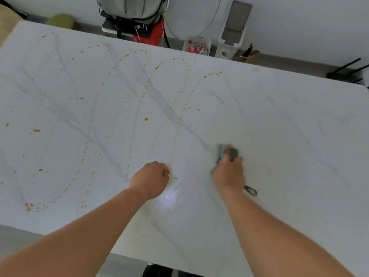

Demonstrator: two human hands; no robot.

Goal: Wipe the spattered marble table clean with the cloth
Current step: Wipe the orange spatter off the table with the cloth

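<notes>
- Head view looks down on a big white marble counter (279, 126) with thin grey lines running through it.
- We see orange drops and dotted trails (145, 119) all over the left and middle of the counter. Some trails bend in long loops.
- We see far fewer drops on the right part of the counter.
- Our right hand (229, 172) holds a dark grey-green cloth (226, 152). The fingers curl round it, so this grip is closed on the cloth.
- The cloth sits on the counter, right of the middle and toward the near side. It pokes out past the fingers. It looks blurry.
- A small dark loop (250, 190) sticks out beside the right wrist. We cannot tell if it is part of the cloth.
- Our left hand (152, 179) rests on the counter just left of the right hand. The two hands are apart.
- The left fingers are curled into a fist and we see nothing in them. So this grip is closed and holds nothing.
- One orange drop (175, 178) lies just beside the left hand's knuckles.
- A bright spot of light (171, 198) shines on the counter between our two arms.
- Past the far edge of the counter we see a grey backpack (131, 7) on top of something red (148, 37).
- Near it stand a white basket (196, 46) and a white bin (231, 39) by the wall.
- A green thing (60, 21) lies on the floor at the far left.
</notes>
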